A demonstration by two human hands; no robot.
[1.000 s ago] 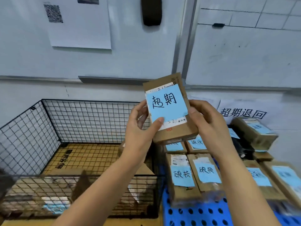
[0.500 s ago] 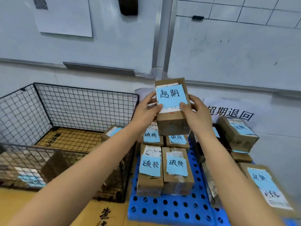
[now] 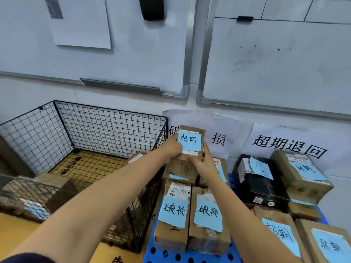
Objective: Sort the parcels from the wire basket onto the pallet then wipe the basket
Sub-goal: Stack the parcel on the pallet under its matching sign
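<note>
Both hands hold a small brown parcel (image 3: 191, 143) with a blue note reading 超期, far out above the back of the left stack on the blue pallet (image 3: 167, 253). My left hand (image 3: 173, 149) grips its left side and my right hand (image 3: 204, 164) its lower right edge. Below it lie brown parcels (image 3: 190, 215) with blue 破损 notes. The black wire basket (image 3: 106, 126) stands to the left, with a few parcels (image 3: 53, 190) left in its near part.
A black parcel (image 3: 260, 181) and several brown parcels (image 3: 302, 173) with 超期 notes fill the pallet's right side. Paper signs (image 3: 288, 147) hang on the wall behind the pallet, under two whiteboards (image 3: 275, 59). The floor is yellow (image 3: 15, 230).
My arms have stretched forward and carried the parcel from near my face out over the back of the pallet's left stack. The view has shifted right, away from the basket.
</note>
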